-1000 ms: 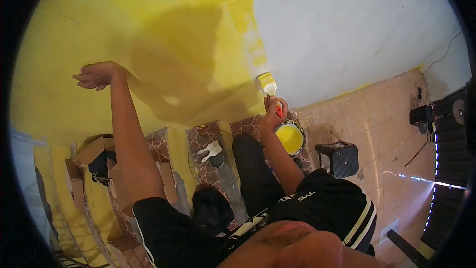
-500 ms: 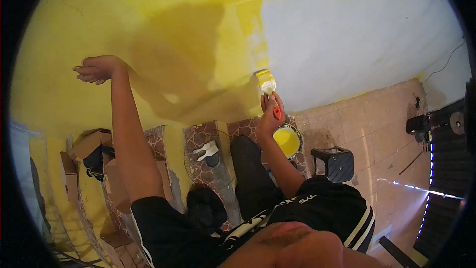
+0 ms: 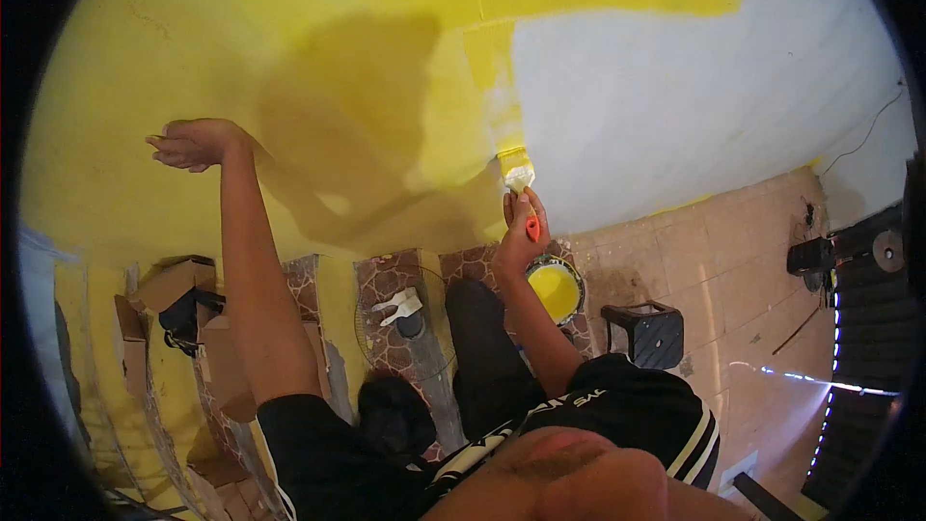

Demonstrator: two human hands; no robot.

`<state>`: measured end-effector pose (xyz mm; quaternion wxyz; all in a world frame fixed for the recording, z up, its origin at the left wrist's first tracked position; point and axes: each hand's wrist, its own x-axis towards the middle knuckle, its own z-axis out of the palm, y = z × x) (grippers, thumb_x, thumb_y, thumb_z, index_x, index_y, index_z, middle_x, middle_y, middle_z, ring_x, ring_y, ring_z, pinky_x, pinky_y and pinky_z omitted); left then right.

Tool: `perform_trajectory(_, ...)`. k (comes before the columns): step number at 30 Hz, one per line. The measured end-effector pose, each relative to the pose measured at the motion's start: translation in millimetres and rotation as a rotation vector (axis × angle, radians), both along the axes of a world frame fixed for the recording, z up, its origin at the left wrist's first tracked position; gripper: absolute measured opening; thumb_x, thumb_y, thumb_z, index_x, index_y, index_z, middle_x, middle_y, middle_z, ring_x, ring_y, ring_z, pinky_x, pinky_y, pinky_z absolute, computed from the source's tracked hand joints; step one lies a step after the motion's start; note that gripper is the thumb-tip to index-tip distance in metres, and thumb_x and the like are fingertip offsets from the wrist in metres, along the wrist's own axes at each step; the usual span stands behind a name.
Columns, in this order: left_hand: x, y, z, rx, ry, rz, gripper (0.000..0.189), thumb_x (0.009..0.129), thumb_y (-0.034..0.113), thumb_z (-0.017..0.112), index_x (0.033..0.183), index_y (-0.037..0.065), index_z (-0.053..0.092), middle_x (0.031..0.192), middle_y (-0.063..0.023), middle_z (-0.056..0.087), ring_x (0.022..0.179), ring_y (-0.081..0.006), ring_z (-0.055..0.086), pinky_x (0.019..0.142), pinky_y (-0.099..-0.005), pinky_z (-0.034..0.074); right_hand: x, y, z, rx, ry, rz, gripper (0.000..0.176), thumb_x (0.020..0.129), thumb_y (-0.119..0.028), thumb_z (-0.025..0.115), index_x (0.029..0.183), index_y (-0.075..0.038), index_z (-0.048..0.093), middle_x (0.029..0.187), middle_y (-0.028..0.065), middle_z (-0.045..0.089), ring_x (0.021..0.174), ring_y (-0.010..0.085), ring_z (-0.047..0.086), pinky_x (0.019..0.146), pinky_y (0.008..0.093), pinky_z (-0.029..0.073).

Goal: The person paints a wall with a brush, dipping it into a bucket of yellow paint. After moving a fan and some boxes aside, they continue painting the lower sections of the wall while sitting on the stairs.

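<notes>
My right hand [image 3: 524,222] grips a paintbrush [image 3: 518,170] with a red handle end. Its yellow-coated bristles lie against the wall [image 3: 656,106], at the lower end of a patchy yellow strip running down beside the white area. My left hand [image 3: 198,145] is raised at the yellow-painted part of the wall, holding nothing, its fingers loosely bent and pointing left. Below my right forearm stands a bucket of yellow paint [image 3: 555,291]. A second brush, with a white handle [image 3: 400,305], lies near my knee over a small dark container [image 3: 411,327].
Steps with yellow risers and stone-patterned treads [image 3: 386,275] descend on the left, where opened cardboard boxes [image 3: 174,282] lie. A black plastic stool [image 3: 648,333] stands on the tiled floor [image 3: 714,270] to the right. A round wire grille [image 3: 439,304] rests on the steps.
The brush in my right hand has moved slightly down the wall, lengthening the yellow strip. My left hand keeps its place on the wall, while the whole view has shifted a little.
</notes>
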<state>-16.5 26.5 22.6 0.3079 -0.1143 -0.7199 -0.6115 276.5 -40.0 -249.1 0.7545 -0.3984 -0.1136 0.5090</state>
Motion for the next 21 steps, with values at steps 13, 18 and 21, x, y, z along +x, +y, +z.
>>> perform_trajectory(13,-3.8,-6.5,0.8,0.089,0.008,0.003,0.054,0.097,0.042,0.018,0.143,0.015,0.029,0.149,-0.0177,0.021,0.139,-0.0274,0.018,0.106,-0.0505,0.017,-2.9,5.2,43.7,0.051,0.133,0.023,0.028,0.092,-0.010,0.057,0.112,0.009,0.054,0.103,0.0158,0.059,0.094,0.0209,0.061,0.087,0.0309,0.054)
perform_trajectory(18,-9.1,-9.5,-0.4,0.084,0.006,-0.011,0.055,0.096,0.044,0.019,0.143,0.016,0.028,0.150,-0.0173,0.019,0.139,-0.0277,0.018,0.107,-0.0510,0.016,-1.4,4.0,67.2,0.098,0.151,0.001,0.030,0.090,-0.011,0.058,0.114,0.007,0.052,0.105,0.0181,0.059,0.094,0.0239,0.063,0.086,0.0309,0.054)
perform_trajectory(21,-12.4,-15.2,0.7,0.090,-0.004,-0.019,0.055,0.096,0.043,0.020,0.144,0.016,0.027,0.150,-0.0171,0.018,0.139,-0.0269,0.017,0.107,-0.0502,0.016,-0.1,0.9,83.9,0.135,0.163,-0.019,0.027,0.091,-0.009,0.058,0.111,0.008,0.053,0.102,0.0187,0.060,0.092,0.0232,0.063,0.086,0.0313,0.055)
